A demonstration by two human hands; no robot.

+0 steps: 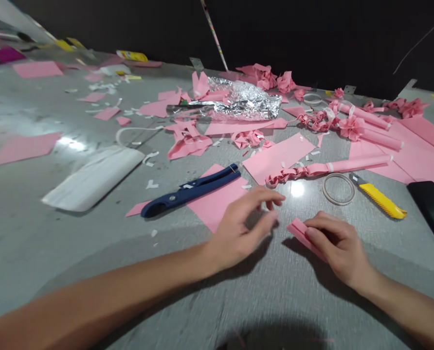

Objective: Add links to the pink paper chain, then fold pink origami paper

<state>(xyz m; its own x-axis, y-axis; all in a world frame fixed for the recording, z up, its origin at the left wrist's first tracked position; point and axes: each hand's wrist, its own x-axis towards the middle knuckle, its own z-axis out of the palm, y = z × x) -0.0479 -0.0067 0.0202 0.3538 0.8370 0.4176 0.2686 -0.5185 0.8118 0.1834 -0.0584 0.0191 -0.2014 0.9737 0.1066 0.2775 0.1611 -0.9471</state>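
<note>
R hand (pixel 343 248) is pinching a folded pink paper strip (pixel 300 233) btwn thumb & fingers, prob. so the folds aren't popping open. L hand (pixel 241 233) is hovering apart from it, w/ fingers bending but holding nothing, maybe leaving room. A blue tool (pixel 198 193) is lying past L hand, partly on a pink sheet (pixel 211 216). A ring (pixel 339 202) & yellow cutter (pixel 383 199) are sitting past R hand, prob. for easy reach.
</note>
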